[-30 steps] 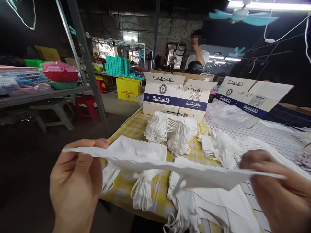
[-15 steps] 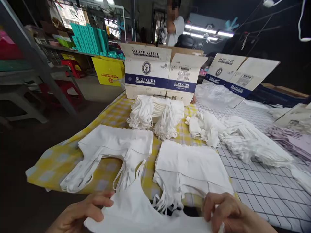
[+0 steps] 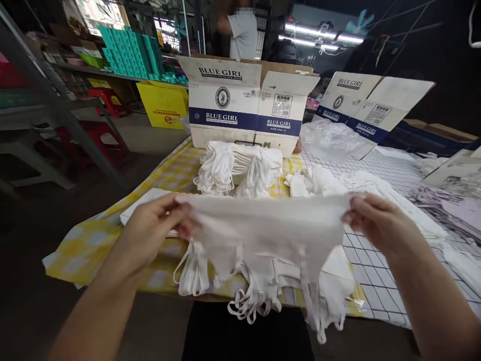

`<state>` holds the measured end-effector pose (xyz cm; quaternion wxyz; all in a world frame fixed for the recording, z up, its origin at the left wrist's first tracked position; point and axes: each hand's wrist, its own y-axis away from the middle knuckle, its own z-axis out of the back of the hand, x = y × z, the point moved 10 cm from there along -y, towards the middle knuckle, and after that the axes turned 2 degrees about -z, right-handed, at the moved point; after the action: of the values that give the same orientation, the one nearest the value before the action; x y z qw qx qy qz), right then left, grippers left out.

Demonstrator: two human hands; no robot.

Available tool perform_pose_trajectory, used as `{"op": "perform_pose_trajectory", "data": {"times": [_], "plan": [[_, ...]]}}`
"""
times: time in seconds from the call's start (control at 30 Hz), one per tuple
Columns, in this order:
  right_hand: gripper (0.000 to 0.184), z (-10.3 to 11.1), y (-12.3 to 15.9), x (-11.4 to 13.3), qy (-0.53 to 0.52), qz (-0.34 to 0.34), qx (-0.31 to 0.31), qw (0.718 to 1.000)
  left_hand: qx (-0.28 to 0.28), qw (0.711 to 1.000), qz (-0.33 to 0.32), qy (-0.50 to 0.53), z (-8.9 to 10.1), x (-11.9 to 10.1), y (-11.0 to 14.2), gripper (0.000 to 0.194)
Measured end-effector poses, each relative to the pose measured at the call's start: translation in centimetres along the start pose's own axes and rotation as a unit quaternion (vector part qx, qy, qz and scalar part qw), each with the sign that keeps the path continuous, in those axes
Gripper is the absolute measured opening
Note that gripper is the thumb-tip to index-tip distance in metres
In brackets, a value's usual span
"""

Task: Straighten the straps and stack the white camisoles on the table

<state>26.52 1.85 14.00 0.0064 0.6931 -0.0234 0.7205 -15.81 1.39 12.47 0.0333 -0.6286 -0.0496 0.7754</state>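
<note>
A white strappy camisole top [image 3: 270, 220] is stretched out in the air above the table, its straps hanging down and blurred by motion. My left hand [image 3: 165, 218] pinches one upper corner; my right hand [image 3: 376, 215] pinches the other. Behind and below it, a pile of white tops [image 3: 145, 200] at the left is mostly covered by my left hand and the held cloth. Another pile of white tops [image 3: 338, 276] shows partly under the held one at the right, its straps dangling over the front edge. Farther back lies a folded stack of white tops [image 3: 244, 163].
White cartons [image 3: 278, 108] with blue bands stand at the back, with clear plastic [image 3: 334, 140] beside them. White garments [image 3: 398, 200] and lilac garments [image 3: 454, 205] lie to the right. A yellow checked cloth [image 3: 86, 250] covers the left side. A person [image 3: 242, 35] stands behind.
Both hands have risen from the near edge, lifting the white top and spreading it above the piles. It now hangs with its straps downward. The view has shifted slightly.
</note>
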Motion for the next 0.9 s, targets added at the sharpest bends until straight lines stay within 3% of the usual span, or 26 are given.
{"op": "perform_pose_trajectory", "data": {"times": [0.1,0.2,0.27,0.33,0.43,0.53,0.63,0.8,0.9], "plan": [[0.010,1.6,-1.5,4.2,-0.013,0.115,-0.067,0.991,-0.074,0.990,-0.096,0.075,-0.7,-4.0,-2.0,0.014],[0.012,1.9,-0.6,4.4,0.019,0.157,-0.048,0.986,-0.093,0.984,-0.154,0.015,-1.0,-5.0,-0.5,0.014],[0.013,1.4,0.7,2.0,0.061,0.133,0.004,0.989,-0.061,0.984,-0.160,-0.050,-1.2,-3.3,1.3,0.013],[0.012,0.7,2.3,-1.7,0.101,0.084,0.066,0.989,-0.002,0.984,-0.145,-0.099,-1.7,-0.1,3.1,0.013],[0.014,-0.6,5.0,-7.7,0.140,-0.021,0.153,0.978,0.101,0.979,-0.113,-0.138,-3.3,5.3,5.8,0.014],[0.014,-1.5,7.4,-11.4,0.148,-0.099,0.212,0.961,0.167,0.967,-0.114,-0.156,-5.3,8.4,8.2,0.018],[0.013,-1.4,8.8,-12.4,0.146,-0.130,0.216,0.957,0.203,0.957,-0.114,-0.172,-6.7,9.5,10.0,0.018],[0.015,-1.4,9.5,-12.3,0.146,-0.149,0.235,0.949,0.164,0.970,-0.073,-0.166,-6.5,9.7,10.7,0.018],[0.015,-1.7,9.3,-11.9,0.165,-0.143,0.243,0.945,0.171,0.967,-0.074,-0.175,-6.7,9.5,10.6,0.018]]}}
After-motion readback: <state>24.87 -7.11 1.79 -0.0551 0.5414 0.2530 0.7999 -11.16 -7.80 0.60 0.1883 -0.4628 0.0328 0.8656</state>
